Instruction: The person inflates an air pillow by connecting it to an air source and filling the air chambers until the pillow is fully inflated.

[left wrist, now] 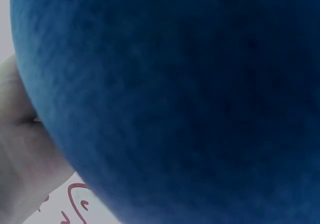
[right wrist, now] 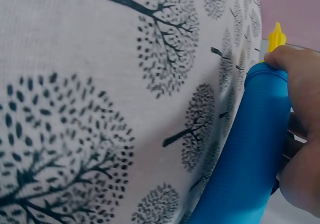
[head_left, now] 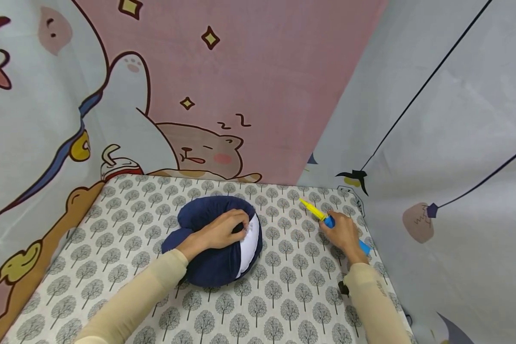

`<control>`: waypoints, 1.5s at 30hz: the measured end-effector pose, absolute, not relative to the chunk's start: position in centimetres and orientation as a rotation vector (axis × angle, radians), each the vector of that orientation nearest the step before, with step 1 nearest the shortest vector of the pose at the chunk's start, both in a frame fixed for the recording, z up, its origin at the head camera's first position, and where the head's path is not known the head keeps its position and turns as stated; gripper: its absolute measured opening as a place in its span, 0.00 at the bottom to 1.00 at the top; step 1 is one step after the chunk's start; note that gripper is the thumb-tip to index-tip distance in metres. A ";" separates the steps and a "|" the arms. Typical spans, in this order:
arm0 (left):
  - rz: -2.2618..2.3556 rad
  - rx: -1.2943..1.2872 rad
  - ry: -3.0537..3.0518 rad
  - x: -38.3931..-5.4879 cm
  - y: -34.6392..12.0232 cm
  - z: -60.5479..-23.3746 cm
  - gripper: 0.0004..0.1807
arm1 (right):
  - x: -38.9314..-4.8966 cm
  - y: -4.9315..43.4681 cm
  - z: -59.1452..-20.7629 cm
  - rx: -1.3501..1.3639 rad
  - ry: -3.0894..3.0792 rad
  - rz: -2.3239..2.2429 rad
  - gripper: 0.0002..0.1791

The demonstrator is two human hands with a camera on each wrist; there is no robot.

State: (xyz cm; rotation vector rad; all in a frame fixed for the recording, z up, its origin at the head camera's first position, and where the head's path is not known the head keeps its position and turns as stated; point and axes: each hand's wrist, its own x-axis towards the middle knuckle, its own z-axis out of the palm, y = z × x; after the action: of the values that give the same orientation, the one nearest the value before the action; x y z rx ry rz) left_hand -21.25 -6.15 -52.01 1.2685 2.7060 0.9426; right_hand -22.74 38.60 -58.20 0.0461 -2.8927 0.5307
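A navy U-shaped neck pillow [head_left: 210, 267] with a white panel [head_left: 250, 246] along its right side lies on the cloth. My left hand [head_left: 221, 230] reaches over it, fingers curled and pinching fabric where navy meets white. Dark blue pillow fabric [left wrist: 175, 103] fills most of the left wrist view and hides the fingers; only part of the left hand [left wrist: 27, 154] shows at the edge. To the right, my right hand [head_left: 341, 233] grips a blue balloon hand pump [right wrist: 240, 149] around its barrel. The pump's yellow nozzle [head_left: 313, 209] points away and left, toward the back of the table.
A white cloth [head_left: 223, 325] printed with grey trees covers the table. Behind and to the left hangs a pink and white cartoon curtain [head_left: 275, 95]. A pale grey sheet [head_left: 464, 119] with black lines stands close along the right edge.
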 end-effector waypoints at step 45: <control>0.976 1.235 2.679 -21.0 -6.3 -52.1 0.04 | -20.9 34.0 -56.8 0.439 -2.663 0.668 0.39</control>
State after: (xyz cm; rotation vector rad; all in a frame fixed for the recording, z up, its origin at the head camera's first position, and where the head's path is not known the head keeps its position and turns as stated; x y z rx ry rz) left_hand -21.01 -6.28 -52.13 1.2351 2.6791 0.9759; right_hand -20.90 33.99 -56.77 0.4388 -2.6625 0.6678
